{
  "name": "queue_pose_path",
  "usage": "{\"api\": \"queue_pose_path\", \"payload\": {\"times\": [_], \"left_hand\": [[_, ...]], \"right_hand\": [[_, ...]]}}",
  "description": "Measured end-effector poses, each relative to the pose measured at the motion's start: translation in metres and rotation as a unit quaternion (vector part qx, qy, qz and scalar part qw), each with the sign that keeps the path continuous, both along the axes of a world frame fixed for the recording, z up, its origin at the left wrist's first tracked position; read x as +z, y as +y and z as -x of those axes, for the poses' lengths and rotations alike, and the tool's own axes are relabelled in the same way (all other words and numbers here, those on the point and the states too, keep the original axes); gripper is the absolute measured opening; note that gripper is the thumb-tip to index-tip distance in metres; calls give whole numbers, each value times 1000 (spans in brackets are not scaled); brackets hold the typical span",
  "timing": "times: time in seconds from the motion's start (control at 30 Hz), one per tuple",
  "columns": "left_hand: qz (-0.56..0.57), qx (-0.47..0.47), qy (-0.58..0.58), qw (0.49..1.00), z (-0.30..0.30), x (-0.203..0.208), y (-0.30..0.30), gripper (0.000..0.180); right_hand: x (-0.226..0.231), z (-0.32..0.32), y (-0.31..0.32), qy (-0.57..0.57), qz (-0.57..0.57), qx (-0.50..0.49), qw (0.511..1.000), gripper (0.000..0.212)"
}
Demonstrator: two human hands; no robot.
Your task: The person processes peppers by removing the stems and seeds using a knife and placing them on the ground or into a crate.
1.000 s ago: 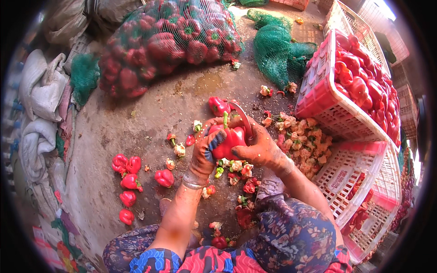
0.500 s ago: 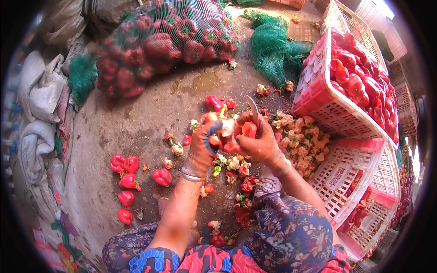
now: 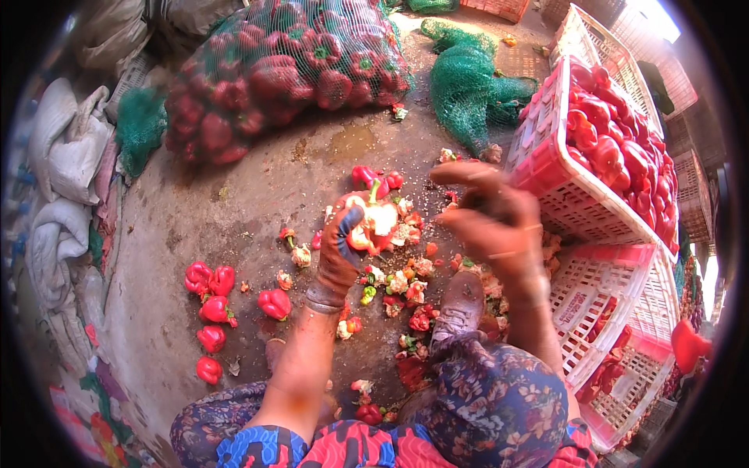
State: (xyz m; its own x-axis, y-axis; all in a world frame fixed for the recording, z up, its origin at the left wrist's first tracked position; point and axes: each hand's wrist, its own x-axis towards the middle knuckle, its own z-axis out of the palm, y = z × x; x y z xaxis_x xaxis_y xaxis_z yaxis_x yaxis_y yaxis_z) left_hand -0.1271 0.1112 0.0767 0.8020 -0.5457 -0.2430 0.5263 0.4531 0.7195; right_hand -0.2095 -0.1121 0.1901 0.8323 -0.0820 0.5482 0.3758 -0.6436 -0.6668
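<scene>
concrete floor [image 3: 234, 210], cut-open red pepper [image 3: 373, 222], left hand [image 3: 339, 249]

head cam | looks steeply down | close over ground [image 3: 234, 203] | fisheye

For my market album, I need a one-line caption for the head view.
Left hand holds a cut red pepper over scraps on the ground while the right hand lifts beside a crate of peppers.

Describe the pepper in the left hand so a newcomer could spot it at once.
Start at the big net sack of red peppers at the top, then drop straight down the concrete floor to the gloved left hand. The pepper it holds is cut open, showing pale insides and a green stem pointing up, unlike the whole red peppers lying further left.
</scene>
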Motion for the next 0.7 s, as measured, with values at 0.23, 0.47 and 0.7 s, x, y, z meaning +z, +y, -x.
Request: {"api": "queue_pose_path", "payload": {"times": [0.23, 0.47, 0.7], "left_hand": [[-234, 19, -397, 887, 16, 17, -14, 24], [-116, -48, -84, 988, 26, -12, -9, 15], [-51, -60, -133, 988, 27, -46, -8, 24]], "right_hand": [[-58, -23, 49, 200, 181, 45, 962, 71], [-82, -21, 41, 201, 36, 40, 978, 36], [-107, -12, 42, 183, 8, 20, 983, 35]]}}
